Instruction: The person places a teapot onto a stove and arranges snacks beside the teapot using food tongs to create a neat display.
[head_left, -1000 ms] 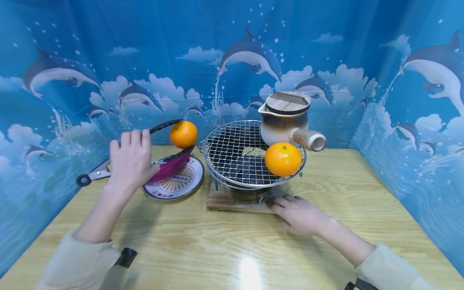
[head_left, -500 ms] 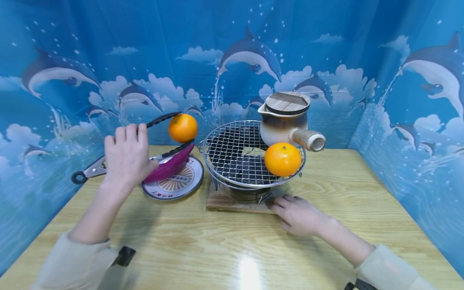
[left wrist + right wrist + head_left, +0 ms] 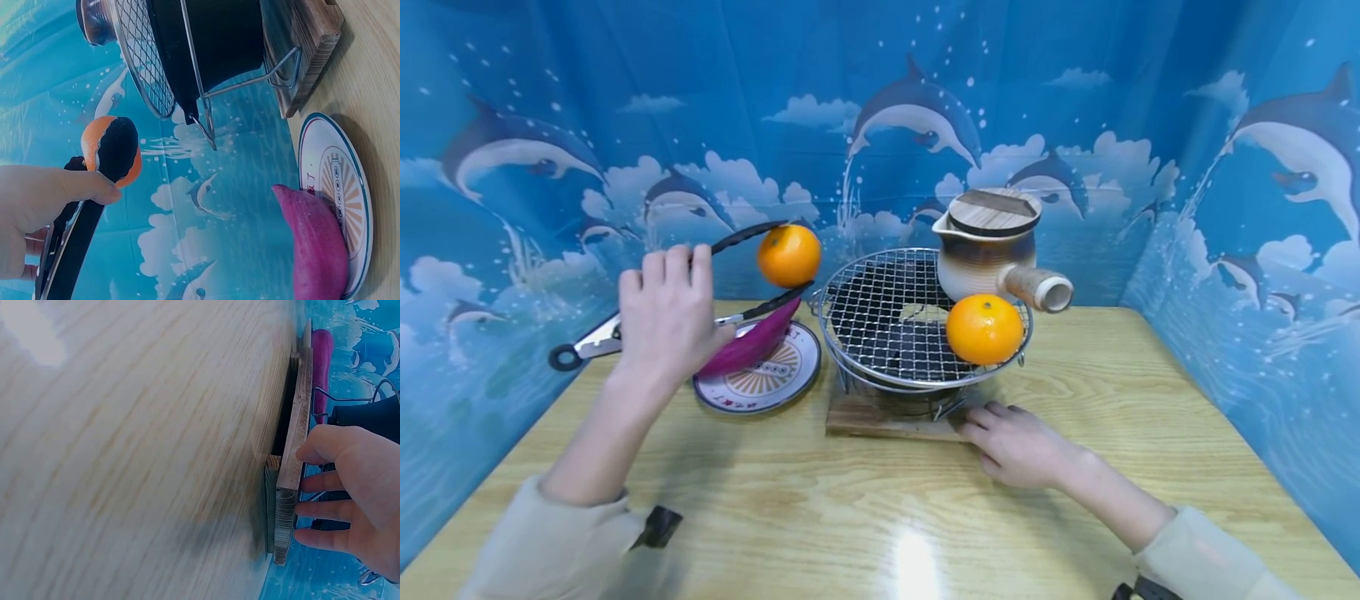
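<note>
The likeliest trouble, I judge, is the orange (image 3: 789,256) slipping: it is round and sits only between the ends of the tongs (image 3: 742,237), so a slackened squeeze could drop it near the plate (image 3: 808,360) with the purple sweet potato (image 3: 758,340). A low sideways swing could also catch the rim of the wire grill (image 3: 880,321) and jolt the second orange (image 3: 985,329) or the lidded pot (image 3: 981,267). The left hand (image 3: 666,312) has its fingers curled round the tongs; the held orange lies beyond those fingers, apart from them, raised left of the grill. The right hand (image 3: 1018,446) rests its fingers, slightly spread and fairly straight, against the wooden base (image 3: 880,419) on the worktop (image 3: 850,517), well apart from the held orange.
</note>
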Demonstrator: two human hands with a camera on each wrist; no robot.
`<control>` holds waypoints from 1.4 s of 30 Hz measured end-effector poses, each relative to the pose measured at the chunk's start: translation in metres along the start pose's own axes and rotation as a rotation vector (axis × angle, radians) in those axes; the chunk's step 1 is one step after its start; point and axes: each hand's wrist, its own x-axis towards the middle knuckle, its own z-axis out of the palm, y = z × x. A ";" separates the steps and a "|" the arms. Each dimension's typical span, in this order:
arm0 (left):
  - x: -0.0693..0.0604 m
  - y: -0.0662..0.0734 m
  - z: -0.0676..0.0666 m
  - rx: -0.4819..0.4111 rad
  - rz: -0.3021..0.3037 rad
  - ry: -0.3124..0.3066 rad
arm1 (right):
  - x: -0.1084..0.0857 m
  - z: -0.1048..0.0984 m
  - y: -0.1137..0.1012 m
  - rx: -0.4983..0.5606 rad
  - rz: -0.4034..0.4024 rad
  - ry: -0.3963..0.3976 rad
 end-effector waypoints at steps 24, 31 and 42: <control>0.000 0.026 -0.010 -0.057 0.105 0.056 | -0.001 0.002 0.000 0.007 0.010 -0.023; 0.001 0.029 -0.010 -0.079 0.108 0.070 | -0.001 0.001 0.001 0.007 0.007 -0.022; 0.002 0.038 -0.013 -0.126 0.149 0.072 | -0.001 0.000 0.001 -0.004 -0.016 0.009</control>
